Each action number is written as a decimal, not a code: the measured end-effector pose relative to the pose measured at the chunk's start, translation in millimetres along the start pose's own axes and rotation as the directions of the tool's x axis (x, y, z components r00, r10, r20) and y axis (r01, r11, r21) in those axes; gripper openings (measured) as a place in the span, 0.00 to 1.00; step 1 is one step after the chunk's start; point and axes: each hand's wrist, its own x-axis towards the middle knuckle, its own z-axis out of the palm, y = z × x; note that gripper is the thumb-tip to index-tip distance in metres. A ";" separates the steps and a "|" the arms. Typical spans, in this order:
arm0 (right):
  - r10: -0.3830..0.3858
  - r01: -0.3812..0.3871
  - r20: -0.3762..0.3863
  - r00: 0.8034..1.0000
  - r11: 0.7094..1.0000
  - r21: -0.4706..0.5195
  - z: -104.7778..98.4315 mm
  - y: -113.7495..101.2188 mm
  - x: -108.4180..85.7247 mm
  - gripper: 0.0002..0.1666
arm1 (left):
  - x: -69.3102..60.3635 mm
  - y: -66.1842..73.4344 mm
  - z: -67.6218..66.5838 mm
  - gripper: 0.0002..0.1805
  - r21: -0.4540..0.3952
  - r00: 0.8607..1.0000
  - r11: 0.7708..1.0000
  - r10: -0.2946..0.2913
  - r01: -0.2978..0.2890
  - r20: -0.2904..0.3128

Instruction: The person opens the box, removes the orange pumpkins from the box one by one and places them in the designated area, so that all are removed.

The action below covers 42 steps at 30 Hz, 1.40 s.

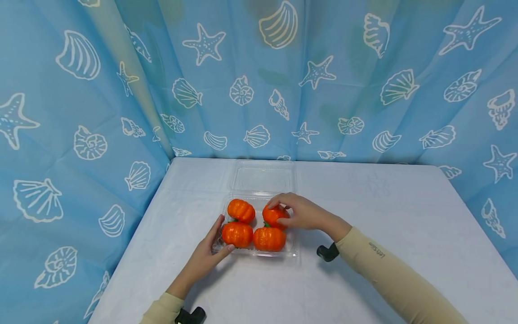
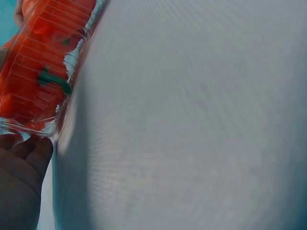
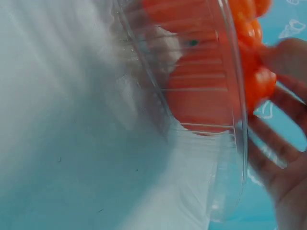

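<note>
A clear plastic clamshell box (image 1: 293, 252) lies on the table with its lid (image 1: 263, 177) laid back. Inside are several small orange pumpkins with green stems: one at back left (image 1: 241, 210), one at front left (image 1: 237, 235), one at front right (image 1: 270, 239) and one at back right (image 1: 273, 216). My right hand (image 1: 301, 211) grips the back-right pumpkin, thumb on its near side and fingers over its far side. At the box's left side, my left hand (image 1: 208, 249) rests with extended fingers along the wall and the thumb at the front edge.
A white cloth covers the table (image 1: 384, 202). Blue curtains (image 1: 243, 81) with white shells and starfish hang behind and at both sides. Dark wrist devices show below the right wrist (image 1: 328, 253) and the left wrist (image 1: 190, 316).
</note>
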 end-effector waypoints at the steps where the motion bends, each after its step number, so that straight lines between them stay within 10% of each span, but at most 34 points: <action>1: 0.011 -0.011 -0.011 1.000 0.999 0.030 -1.5 0.1 -0.4 0.16 | 0.0 0.3 0.0 0.49 -0.001 1.000 1.000 -0.002 0.002 -0.001; 42: 0.061 -0.058 0.026 0.998 0.995 -0.077 -3.8 -4.5 0.6 0.24 | 1.6 2.2 0.6 0.50 0.024 1.000 0.999 -0.030 0.030 0.002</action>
